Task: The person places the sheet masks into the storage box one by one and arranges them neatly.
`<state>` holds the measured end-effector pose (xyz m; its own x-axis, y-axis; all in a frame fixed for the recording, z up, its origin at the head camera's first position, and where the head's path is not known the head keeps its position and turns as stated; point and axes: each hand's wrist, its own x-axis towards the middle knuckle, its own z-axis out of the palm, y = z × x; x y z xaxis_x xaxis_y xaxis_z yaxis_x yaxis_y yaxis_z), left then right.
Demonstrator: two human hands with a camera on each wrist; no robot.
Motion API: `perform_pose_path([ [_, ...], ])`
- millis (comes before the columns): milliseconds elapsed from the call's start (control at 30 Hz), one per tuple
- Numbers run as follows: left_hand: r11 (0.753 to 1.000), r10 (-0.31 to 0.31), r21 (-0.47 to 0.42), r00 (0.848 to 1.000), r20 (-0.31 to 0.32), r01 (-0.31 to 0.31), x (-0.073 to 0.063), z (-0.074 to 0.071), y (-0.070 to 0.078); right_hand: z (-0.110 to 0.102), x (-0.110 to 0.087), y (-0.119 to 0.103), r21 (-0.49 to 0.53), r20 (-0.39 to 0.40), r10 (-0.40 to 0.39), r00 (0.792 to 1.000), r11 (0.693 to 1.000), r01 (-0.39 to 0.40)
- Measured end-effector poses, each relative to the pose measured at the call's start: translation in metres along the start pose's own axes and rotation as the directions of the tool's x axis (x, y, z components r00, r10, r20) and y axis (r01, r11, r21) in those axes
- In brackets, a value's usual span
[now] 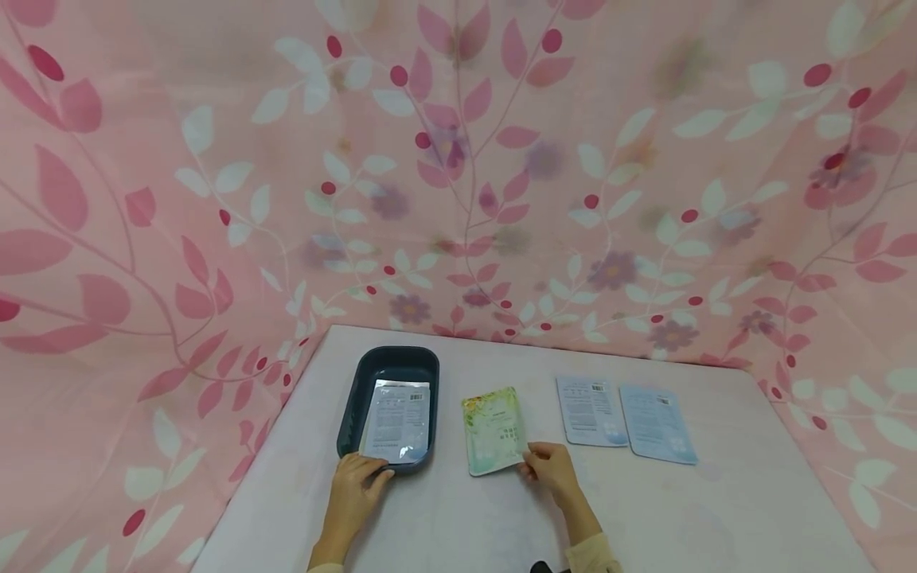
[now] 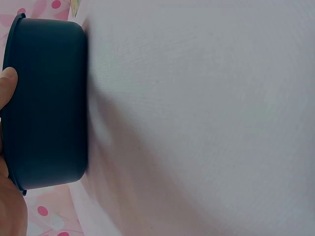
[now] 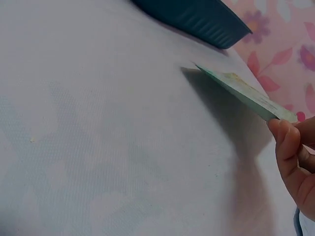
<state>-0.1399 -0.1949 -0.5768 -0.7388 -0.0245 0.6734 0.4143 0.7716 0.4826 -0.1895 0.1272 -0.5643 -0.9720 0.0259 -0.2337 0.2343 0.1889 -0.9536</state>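
Note:
A dark teal plastic tray [image 1: 349,414] stands on the left of the table, with a silvery-blue sachet [image 1: 398,426] lying printed side up inside it. My left hand [image 1: 356,483] grips the tray's near rim; the left wrist view shows the thumb [image 2: 7,86] over the rim. In the middle is a green floral sachet [image 1: 494,434]. My right hand [image 1: 550,468] pinches its lower right corner between thumb and fingers. Seen from the right wrist, the green sachet [image 3: 246,94] is tilted, raised off the cloth with a shadow below.
Two pale blue sachets, one [image 1: 591,411] beside the other [image 1: 657,423], lie on the right of the white-covered table [image 1: 723,509]. A pink floral cloth [image 1: 501,199] hangs behind and along the sides.

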Motion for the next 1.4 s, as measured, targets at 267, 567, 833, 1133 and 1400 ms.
perform_pose_path([
  [267,1.000,-0.005,-0.007,1.000,0.009,0.005,-0.002,0.001,-0.002,0.001,-0.005,-0.014,-0.003,-0.031,-0.054,0.998,0.999,0.054],
  [567,1.000,-0.011,-0.012,1.000,0.014,0.011,0.000,0.001,-0.001,0.000,-0.009,-0.031,0.045,-0.026,-0.092,0.995,0.995,0.093],
  [833,1.000,-0.017,0.008,1.000,0.013,0.017,0.000,0.000,0.000,0.007,-0.009,-0.046,0.123,-0.040,-0.147,0.988,0.981,0.151],
  [1133,0.997,-0.074,0.020,0.996,0.042,0.074,-0.002,-0.002,0.002,0.020,-0.010,-0.060,0.161,-0.015,-0.190,0.982,0.969,0.190],
  [1400,0.998,-0.058,0.021,0.998,0.037,0.058,-0.001,-0.001,0.003,0.026,-0.005,-0.067,0.177,0.003,-0.199,0.980,0.965,0.195],
])
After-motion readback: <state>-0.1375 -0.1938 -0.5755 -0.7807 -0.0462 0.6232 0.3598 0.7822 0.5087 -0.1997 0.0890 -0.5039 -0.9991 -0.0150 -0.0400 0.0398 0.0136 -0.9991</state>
